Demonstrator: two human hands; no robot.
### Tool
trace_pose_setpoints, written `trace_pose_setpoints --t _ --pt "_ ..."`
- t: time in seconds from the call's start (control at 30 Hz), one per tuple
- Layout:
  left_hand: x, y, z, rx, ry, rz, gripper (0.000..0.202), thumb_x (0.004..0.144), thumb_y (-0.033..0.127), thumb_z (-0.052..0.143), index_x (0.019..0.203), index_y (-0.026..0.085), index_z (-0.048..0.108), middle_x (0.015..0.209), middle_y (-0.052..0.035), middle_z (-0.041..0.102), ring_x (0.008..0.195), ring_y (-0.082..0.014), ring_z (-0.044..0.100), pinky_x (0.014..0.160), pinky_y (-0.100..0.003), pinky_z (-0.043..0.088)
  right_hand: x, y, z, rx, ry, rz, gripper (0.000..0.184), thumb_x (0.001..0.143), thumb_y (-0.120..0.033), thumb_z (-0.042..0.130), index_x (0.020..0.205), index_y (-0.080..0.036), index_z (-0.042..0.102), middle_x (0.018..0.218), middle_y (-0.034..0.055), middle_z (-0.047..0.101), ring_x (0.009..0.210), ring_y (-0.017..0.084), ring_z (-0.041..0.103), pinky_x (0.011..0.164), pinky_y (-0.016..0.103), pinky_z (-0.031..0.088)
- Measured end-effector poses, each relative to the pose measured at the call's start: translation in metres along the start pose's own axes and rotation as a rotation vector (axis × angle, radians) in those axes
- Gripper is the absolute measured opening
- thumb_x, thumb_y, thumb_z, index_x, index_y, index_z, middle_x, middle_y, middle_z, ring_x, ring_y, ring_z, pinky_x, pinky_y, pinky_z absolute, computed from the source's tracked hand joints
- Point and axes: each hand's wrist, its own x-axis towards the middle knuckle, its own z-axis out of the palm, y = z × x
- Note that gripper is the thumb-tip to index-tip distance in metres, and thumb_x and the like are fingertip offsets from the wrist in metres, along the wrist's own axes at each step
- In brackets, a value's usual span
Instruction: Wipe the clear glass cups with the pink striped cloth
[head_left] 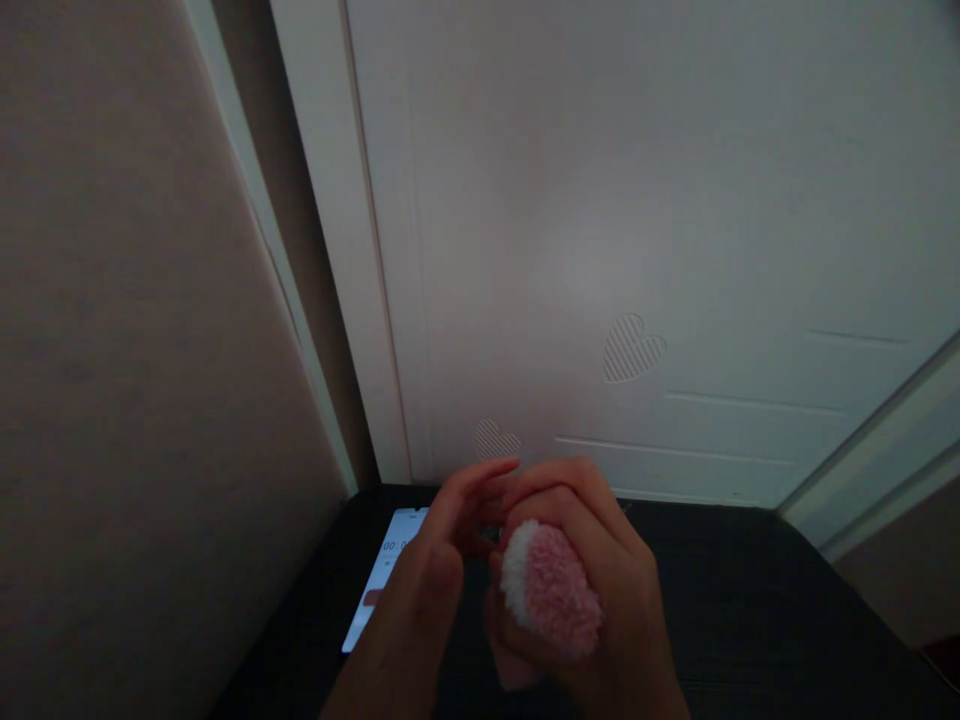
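Observation:
My right hand (600, 560) is wrapped round a fluffy pink and white ball (551, 590), low in the middle of the view. My left hand (427, 590) is right beside it, fingers curled toward the top of the ball, fingertips touching near my right hand's fingers. Whether the left fingers pinch anything is hidden. Both hands hover over a dark table (750, 600).
A lit phone (390, 565) lies on the dark table under my left hand, its screen showing a timer. A white door (637, 250) with striped heart cut-outs stands just behind. A beige padded wall (112, 400) is on the left.

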Motion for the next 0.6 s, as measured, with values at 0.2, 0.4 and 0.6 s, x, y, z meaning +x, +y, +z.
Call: trace_pose_setpoints --t 0.2,0.4,0.6 --pt "-0.014 0.008 0.001 -0.039 -0.038 0.000 0.052 0.077 0.050 0.067 0.125 0.035 0.055 0.128 -0.0013 0.064 0.121 -0.0280 0.056 0.094 -0.033 0.049 0.005 -0.002 0.001 -0.092 0.011 -0.166 0.022 0.094 -0.030 0.051 0.075 -0.021 0.057 0.077 0.0021 0.063 0.077 0.019 0.058 0.072 0.035 0.046" --pt "-0.016 0.021 0.003 -0.206 -0.029 -0.085 0.050 0.063 0.033 0.080 0.110 0.038 0.065 0.121 0.0052 0.067 0.118 -0.0231 0.055 0.093 -0.024 0.047 0.005 0.003 0.008 -0.093 0.057 -0.281 0.032 0.097 -0.041 0.045 0.073 -0.021 0.053 0.070 -0.0013 0.056 0.071 0.016 0.054 0.070 0.033 0.044" --pt "-0.013 0.011 -0.007 -0.227 -0.041 -0.105 0.056 0.063 0.042 0.082 0.116 0.048 0.064 0.121 0.0083 0.066 0.110 -0.0207 0.058 0.094 -0.026 0.045 0.000 0.001 0.000 -0.005 -0.052 -0.020 0.017 0.080 -0.028 0.070 0.096 -0.028 0.061 0.100 -0.0006 0.049 0.089 0.017 0.054 0.075 0.029 0.045"
